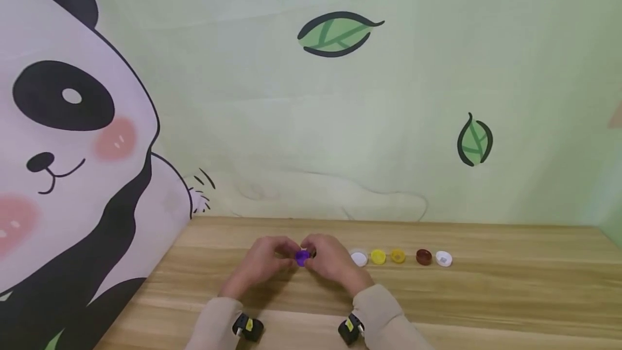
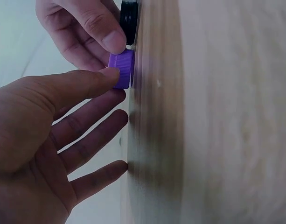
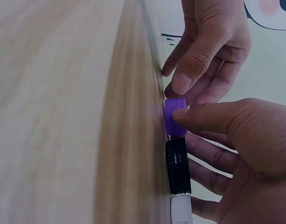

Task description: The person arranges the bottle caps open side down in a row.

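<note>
Between my two hands a small purple bottle cap (image 1: 302, 257) with ribbed sides stands low at the tabletop. My left hand (image 1: 269, 258) pinches it from the left with thumb and index finger; the other fingers spread apart, their tips near the wood in the left wrist view. From the other side my right hand (image 1: 332, 259) holds the same cap, its thumb (image 3: 198, 116) across the ribbed side. Right beside the purple cap is a black cap (image 3: 178, 165), mostly hidden behind my right hand in the head view.
Rightward along the row come a white cap (image 1: 359, 258), a yellow cap (image 1: 378, 256) and an orange-yellow cap (image 1: 398, 256). Past a small gap lie a brown cap (image 1: 424, 257) and another white cap (image 1: 444, 258). The wooden table (image 1: 510, 285) ends at a panda-printed backdrop (image 1: 243, 123).
</note>
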The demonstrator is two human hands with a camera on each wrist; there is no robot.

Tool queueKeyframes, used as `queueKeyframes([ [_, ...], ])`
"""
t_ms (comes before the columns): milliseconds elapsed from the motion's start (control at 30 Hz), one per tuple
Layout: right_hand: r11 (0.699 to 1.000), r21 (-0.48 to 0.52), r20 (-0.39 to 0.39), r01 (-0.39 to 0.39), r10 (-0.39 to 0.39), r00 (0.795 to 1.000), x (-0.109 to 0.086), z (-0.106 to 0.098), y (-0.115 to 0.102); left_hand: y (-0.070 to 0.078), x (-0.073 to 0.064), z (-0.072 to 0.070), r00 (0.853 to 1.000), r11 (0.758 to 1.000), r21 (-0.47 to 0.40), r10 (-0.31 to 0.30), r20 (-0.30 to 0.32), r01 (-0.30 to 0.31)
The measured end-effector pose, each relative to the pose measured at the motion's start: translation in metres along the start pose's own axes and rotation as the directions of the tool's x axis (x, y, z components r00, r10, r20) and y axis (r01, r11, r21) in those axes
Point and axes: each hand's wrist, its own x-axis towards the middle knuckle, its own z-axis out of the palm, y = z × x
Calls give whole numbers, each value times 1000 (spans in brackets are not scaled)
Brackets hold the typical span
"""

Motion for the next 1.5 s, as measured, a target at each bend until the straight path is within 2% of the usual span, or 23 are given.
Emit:
queueKeyframes([
  [100, 1000, 16, 7, 9, -9, 1000, -2, 0, -1, -1, -2, 1, 999, 1000, 8, 23, -26, -22],
  [233, 999, 40, 10, 7, -7, 1000, -5, -6, -2, 2, -1, 1, 998, 1000, -4, 10, -61, -10],
  [433, 993, 116, -17, 14, -13, 1000, -14, -14, -2, 7, -3, 1, 998, 1000, -21, 17, -62, -19],
  [633, 992, 121, -42, 42, -37, 998, -22, -19, -1, 15, -5, -1, 996, 998, -7, 62, -64, -63],
  [1000, 989, 123, -49, 84, -79, 996, -39, -29, -4, 30, -11, -6, 995, 993, -59, 97, -17, -98],
  [1233, 974, 222, -36, 54, -47, 998, -44, -31, -2, 34, -12, -7, 993, 992, -60, 114, 3, -114],
  [1500, 947, 320, -10, 12, -9, 1000, -46, -36, -3, 37, -12, -9, 980, 979, -51, 199, 26, -198],
])
